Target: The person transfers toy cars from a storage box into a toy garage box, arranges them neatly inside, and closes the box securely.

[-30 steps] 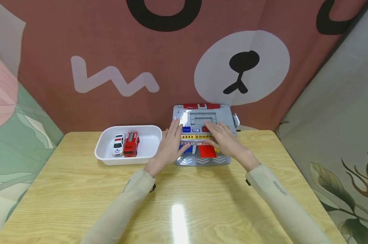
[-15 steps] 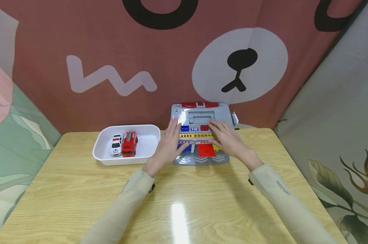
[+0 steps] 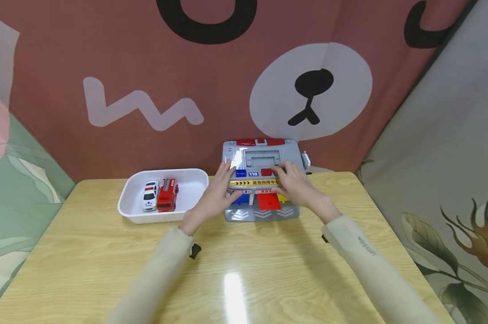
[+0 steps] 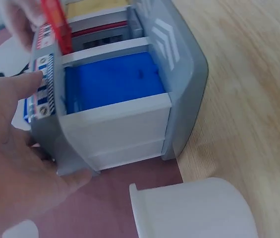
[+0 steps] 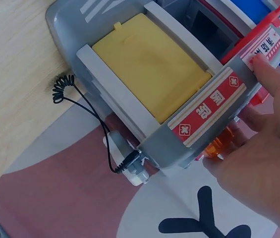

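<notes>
1. Toy garage [image 3: 262, 158] is sitting at the table's [image 3: 106, 261] far side, right of the white tray [image 3: 158, 218].
2. Left hand [image 3: 213, 198] is resting nearly straight-fingered on its left front corner, not gripping; right hand [image 3: 299, 189] is bending round the front edge, pinching it, forefinger at the red button [image 3: 266, 172].
3. Probably being light, stiff, slick plastic; red door [image 3: 269, 202] and corded handset [image 5: 118, 145] looking fragile, so body sides are offering better hold.
4. Roof label [image 3: 253, 173] is reading "110"; yellow strip [image 3: 253, 182] is carrying Chinese characters, blurred.
</notes>
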### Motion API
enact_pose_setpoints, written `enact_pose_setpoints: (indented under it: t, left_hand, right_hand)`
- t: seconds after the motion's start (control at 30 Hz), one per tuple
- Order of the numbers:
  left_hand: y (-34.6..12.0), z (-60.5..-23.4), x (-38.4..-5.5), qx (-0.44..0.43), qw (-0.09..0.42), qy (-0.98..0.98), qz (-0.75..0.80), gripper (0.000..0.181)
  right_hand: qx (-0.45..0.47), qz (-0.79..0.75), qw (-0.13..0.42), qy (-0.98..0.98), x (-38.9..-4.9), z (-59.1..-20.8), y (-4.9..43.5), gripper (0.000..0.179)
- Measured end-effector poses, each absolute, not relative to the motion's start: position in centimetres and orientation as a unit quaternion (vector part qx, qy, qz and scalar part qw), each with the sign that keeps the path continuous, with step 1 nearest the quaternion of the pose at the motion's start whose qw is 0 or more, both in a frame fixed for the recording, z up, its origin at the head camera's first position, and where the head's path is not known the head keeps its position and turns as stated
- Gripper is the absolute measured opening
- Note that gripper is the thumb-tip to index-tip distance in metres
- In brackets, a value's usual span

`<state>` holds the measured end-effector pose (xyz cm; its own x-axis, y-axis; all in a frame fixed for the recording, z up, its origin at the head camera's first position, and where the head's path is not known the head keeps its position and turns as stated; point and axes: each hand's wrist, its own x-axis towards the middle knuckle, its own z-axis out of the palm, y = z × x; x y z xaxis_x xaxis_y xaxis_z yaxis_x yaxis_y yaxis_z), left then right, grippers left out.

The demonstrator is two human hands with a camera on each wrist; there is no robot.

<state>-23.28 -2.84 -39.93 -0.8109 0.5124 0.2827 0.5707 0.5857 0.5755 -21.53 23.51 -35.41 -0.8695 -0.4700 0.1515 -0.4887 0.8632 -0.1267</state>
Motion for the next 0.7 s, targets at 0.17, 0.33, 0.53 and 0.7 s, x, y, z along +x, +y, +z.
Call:
enact_pose_setpoints:
  t: [0.17, 0.33, 0.53, 0.7]
  left_hand:
    - [-4.7, -39.6, -22.6, -0.308, 0.002, -0.850, -0.427, 0.064]
    - [-6.9, -39.2, -22.1, -0.312, -0.025, -0.799, -0.514, 0.050]
    - [-9.9, -38.6, -22.8, -0.274, -0.055, -0.777, -0.564, 0.040]
    - [-13.2, -38.5, -24.0, -0.185, -0.092, -0.763, -0.612, 0.041]
  right_hand:
    - [0.243, 0.111, 0.055, -0.962, -21.8, -35.7, 23.5, 0.067]
    - [0.237, 0.127, 0.052, -0.962, -21.9, -35.8, 23.8, 0.067]
    - [0.220, 0.131, 0.052, -0.965, -21.8, -36.0, 24.4, 0.067]
    - [0.218, 0.151, 0.056, -0.963, -21.8, -36.1, 24.7, 0.067]
